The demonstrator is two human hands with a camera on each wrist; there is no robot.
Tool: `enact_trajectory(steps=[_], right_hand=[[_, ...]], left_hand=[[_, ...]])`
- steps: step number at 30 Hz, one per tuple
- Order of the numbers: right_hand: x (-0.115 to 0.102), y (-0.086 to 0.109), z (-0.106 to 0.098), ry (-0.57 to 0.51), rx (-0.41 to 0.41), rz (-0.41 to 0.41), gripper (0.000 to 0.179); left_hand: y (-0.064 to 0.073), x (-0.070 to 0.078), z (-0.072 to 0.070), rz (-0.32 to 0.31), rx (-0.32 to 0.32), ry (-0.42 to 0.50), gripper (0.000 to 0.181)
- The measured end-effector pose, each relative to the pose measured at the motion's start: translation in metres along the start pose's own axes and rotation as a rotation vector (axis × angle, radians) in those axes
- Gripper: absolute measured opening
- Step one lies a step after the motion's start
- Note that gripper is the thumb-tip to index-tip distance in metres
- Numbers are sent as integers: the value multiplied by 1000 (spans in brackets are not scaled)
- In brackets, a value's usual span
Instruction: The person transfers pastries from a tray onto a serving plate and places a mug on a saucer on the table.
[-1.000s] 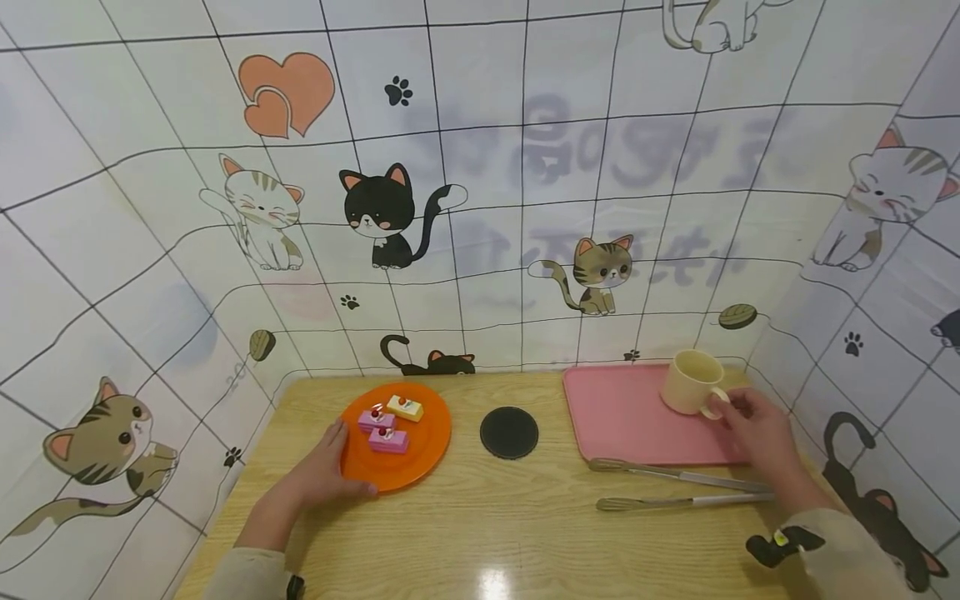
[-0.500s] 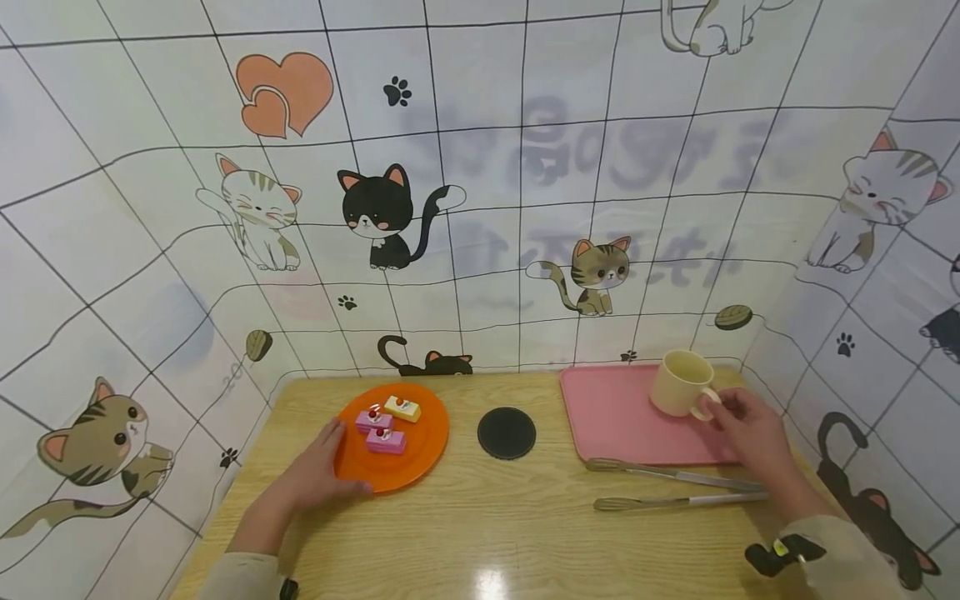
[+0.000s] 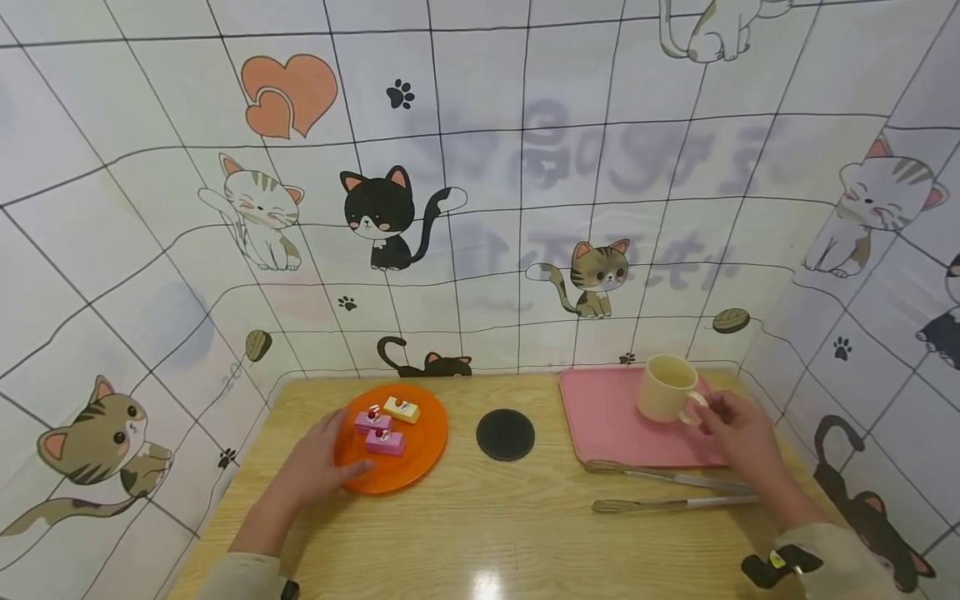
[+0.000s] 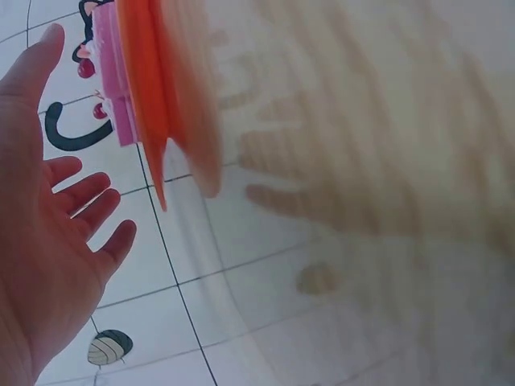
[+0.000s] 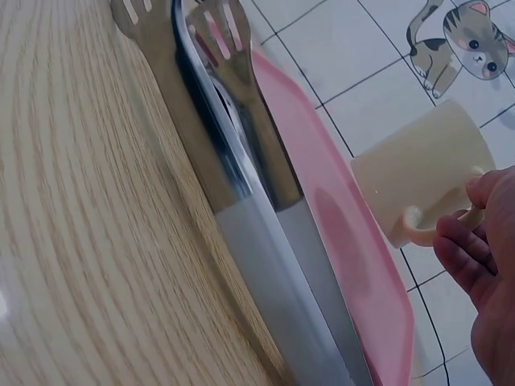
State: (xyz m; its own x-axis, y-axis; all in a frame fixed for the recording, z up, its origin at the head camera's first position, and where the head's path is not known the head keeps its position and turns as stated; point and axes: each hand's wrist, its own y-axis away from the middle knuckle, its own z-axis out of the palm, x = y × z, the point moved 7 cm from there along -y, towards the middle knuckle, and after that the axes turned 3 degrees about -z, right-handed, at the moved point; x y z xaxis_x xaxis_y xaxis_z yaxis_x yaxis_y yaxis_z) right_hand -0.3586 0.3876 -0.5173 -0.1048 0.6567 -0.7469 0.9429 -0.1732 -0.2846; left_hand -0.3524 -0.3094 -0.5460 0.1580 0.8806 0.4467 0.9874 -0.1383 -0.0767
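My right hand pinches the handle of a cream mug. In the right wrist view the mug hangs upright above the pink tray, apart from it, with a shadow below. At the left, my left hand is at the near-left rim of an orange plate. Its fingers are spread and loosely bent, and the left wrist view shows the hand gripping nothing. Two pink toy cakes and a yellow one sit on the plate, each topped with a red cherry.
Metal tongs with pale handles lie along the front of the pink tray. Between plate and tray is a round black coaster. Cat-printed cloth walls close off the back and both sides of the wooden table.
My right hand has carried the mug leftward over the tray. The left hand has eased slightly, its thumb now lying higher over the plate's rim. Plate, cakes, coaster and tongs have stayed put.
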Motion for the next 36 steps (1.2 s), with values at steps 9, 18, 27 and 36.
enact_trajectory(steps=[9,18,27,36], right_hand=[[-17,4,10,-20,-2,-6,30],[-30,6,14,-27,-28,-45,28],[-40,9,21,-40,-48,-45,26],[-50,11,26,-45,-50,-84,22]], left_hand=[[-6,28,0,96,63,-30,92],[-12,72,-2,229,102,-11,86],[-23,98,19,237,5,-34,92],[-32,122,42,229,-58,17,96]])
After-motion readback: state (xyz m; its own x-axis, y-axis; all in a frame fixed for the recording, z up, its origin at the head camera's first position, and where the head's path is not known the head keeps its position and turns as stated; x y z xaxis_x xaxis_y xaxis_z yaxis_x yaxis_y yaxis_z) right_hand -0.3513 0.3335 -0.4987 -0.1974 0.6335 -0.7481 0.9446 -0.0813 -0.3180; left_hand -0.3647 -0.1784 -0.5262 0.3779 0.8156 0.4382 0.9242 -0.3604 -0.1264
